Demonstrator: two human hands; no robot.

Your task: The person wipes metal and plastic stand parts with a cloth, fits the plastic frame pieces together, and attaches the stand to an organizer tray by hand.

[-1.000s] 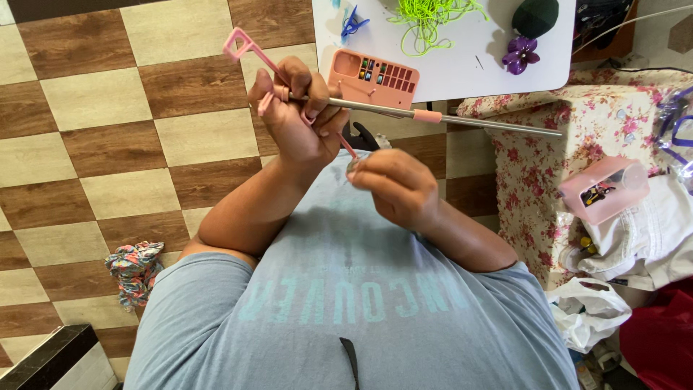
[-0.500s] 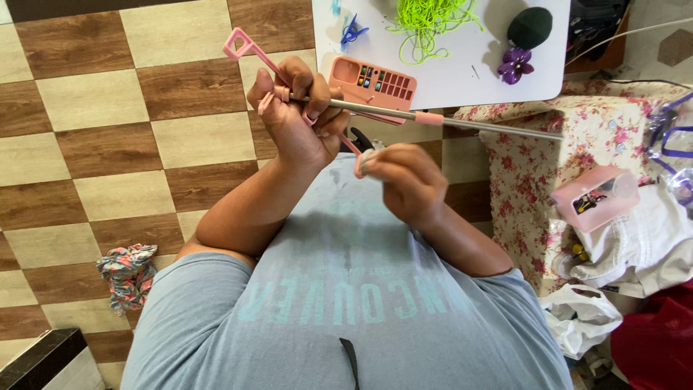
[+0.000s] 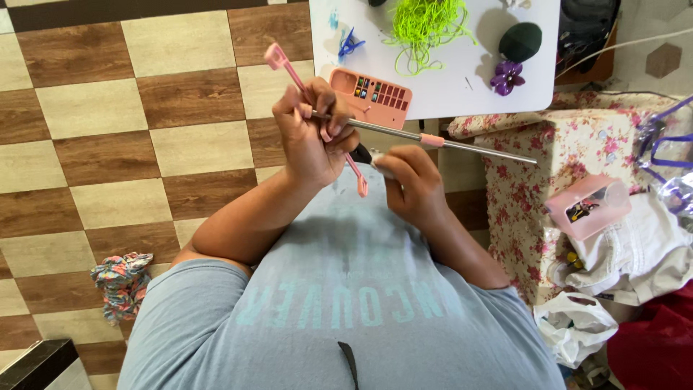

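Your left hand (image 3: 312, 137) clenched around a slim pink plastic stick (image 3: 289, 72) and a long silver metal rod (image 3: 462, 144), your right hand (image 3: 411, 184) pinching a small black-and-white piece (image 3: 368, 157) just below the rod, both held above your lap, near the white tabletop (image 3: 447, 90)

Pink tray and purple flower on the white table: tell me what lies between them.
In the head view, only bare white table lies between the pink tray and the purple flower. The green yarn sits farther up, off that line.

Right hand's (image 3: 411, 184) dark object mostly hidden
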